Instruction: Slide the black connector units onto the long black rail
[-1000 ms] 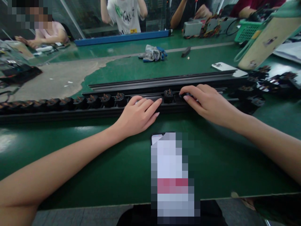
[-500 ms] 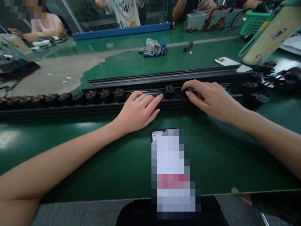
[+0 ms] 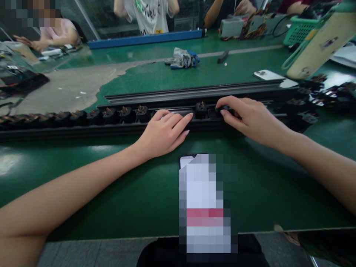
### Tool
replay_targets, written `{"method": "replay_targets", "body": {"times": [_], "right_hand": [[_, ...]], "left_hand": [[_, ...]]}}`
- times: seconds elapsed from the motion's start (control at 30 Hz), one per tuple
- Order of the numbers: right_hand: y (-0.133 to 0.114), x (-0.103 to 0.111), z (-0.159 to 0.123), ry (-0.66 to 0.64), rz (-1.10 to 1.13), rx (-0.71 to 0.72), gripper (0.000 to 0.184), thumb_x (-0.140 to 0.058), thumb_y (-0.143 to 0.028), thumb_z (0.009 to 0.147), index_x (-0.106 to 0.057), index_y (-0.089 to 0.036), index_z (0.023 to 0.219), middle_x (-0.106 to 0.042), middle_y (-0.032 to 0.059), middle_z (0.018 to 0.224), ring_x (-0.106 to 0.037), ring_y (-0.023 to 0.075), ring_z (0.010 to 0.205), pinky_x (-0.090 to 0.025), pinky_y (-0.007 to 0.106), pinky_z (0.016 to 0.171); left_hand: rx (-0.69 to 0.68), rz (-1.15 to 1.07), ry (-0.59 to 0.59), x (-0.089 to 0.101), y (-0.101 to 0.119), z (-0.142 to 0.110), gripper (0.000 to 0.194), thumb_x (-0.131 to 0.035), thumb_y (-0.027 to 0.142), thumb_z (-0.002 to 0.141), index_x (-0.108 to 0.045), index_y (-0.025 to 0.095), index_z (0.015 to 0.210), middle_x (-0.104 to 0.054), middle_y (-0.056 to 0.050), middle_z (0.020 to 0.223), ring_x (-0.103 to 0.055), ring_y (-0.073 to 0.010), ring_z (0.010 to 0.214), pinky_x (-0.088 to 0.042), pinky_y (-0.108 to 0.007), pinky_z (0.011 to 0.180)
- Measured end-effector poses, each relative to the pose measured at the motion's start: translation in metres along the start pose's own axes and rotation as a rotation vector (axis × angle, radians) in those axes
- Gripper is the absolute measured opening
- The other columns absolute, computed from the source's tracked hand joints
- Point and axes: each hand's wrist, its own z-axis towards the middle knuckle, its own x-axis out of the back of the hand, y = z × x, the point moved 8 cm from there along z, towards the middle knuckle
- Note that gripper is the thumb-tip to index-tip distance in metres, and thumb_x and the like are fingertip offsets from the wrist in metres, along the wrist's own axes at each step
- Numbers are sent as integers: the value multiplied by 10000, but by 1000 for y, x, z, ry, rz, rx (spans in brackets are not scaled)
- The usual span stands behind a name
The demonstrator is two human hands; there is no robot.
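A long black channel rail lies across the bench, holding a row of black socket modules with copper-coloured prongs facing up. One more module sits in the rail between my hands. My left hand rests over the rail just left of that module, fingers stretched out and palm down, holding nothing that shows. To the right of it, my right hand pinches a black socket module between thumb and fingers at the rail. My fingers hide most of that piece.
Behind lie more black rails. Loose black modules are piled at the right, near a white phone and a cream bottle. Crumpled gloves lie farther back. A pixelated phone is in front; co-workers sit across the bench.
Both hands stay in nearly the same place on the rail. The view has shifted very slightly, and a co-worker's arms across the bench have moved.
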Motion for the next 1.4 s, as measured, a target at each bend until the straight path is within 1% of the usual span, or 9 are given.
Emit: {"method": "replay_targets", "body": {"times": [0.27,0.43,0.6,0.83,1.0,1.1,1.23,1.4], "right_hand": [[2,0,1,5,40,-21,300,-455,-378,1033,-659,-259,1217,-681,74,872,-595,261,796,-437,391,793],[2,1,1,3,39,-34,293,-466,-366,1022,-662,-253,1208,-668,72,849,-589,261,789,-428,389,793],[2,1,1,1,33,-37,283,-472,-354,1019,-664,-254,1201,-670,63,848,-576,241,758,-416,375,779],[3,3,2,3,51,-33,267,-492,-340,1001,-680,-249,1167,-633,46,795,-552,221,720,-410,363,748],[3,6,1,8,82,-29,265,-502,-326,987,-703,-255,1145,-622,40,770,-560,224,721,-412,358,727],[3,6,0,10,89,-23,269,-504,-322,986,-714,-260,1141,-641,43,781,-573,227,722,-408,358,716],[4,7,-1,12,89,-16,289,-499,-342,1002,-722,-261,1168,-670,46,806,-582,222,706,-400,355,697],[7,8,-2,1,106,-15,307,-524,-436,1024,-732,-268,1174,-711,49,849,-596,218,691,-402,359,693]], "left_hand": [[25,-40,-7,-1,-2,0,511,-389,352,1110,-579,98,1511,-751,-163,1210,-699,-288,1091,-480,-474,1030],[15,-23,-4,0,-1,0,509,-392,349,1115,-577,87,1511,-753,-159,1199,-704,-283,1087,-479,-462,1028],[20,-44,1,0,-2,-1,505,-398,348,1109,-575,97,1511,-749,-159,1206,-700,-285,1093,-479,-471,1033],[15,-39,4,0,-1,0,508,-384,339,1107,-575,90,1507,-748,-163,1207,-697,-288,1092,-483,-476,1031],[8,-30,9,0,-1,0,512,-381,336,1107,-573,81,1507,-749,-167,1205,-699,-288,1084,-486,-475,1024],[5,-31,7,0,-1,-1,509,-386,338,1106,-574,85,1506,-750,-167,1206,-700,-287,1081,-488,-474,1019],[2,-31,10,0,-1,-1,512,-387,343,1109,-575,78,1505,-748,-171,1209,-700,-288,1078,-491,-474,1019],[18,-55,13,0,-2,-1,510,-391,345,1103,-577,98,1508,-746,-166,1215,-698,-287,1085,-486,-480,1029]]}}
